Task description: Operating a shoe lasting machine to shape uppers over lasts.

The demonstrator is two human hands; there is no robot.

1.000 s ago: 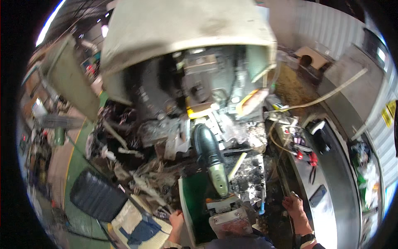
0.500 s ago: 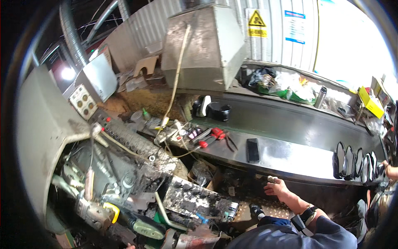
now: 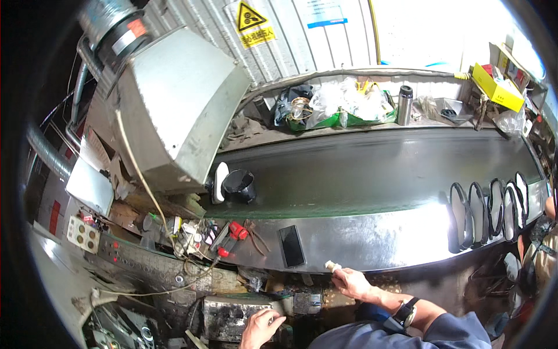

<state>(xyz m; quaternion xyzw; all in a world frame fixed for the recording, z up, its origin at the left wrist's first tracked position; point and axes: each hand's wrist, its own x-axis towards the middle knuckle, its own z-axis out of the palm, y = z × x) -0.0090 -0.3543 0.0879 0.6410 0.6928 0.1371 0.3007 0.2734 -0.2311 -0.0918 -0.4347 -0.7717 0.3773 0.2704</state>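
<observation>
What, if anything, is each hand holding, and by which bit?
The right hand holds a small cream-coloured object by its near end. Whether the left hand holds anything can't be told.

From the right hand (image 3: 350,284), a way runs over the metal ledge (image 3: 372,244) between the dark phone (image 3: 291,246) and the row of dark-rimmed shoes (image 3: 495,206), and onto the dark belt (image 3: 360,163) behind. Leftward, the phone, red-handled tool (image 3: 238,231) and black container (image 3: 239,187) obstruct.

The phone (image 3: 292,246) lies on the ledge (image 3: 378,237), left of the shoes (image 3: 478,213).
</observation>
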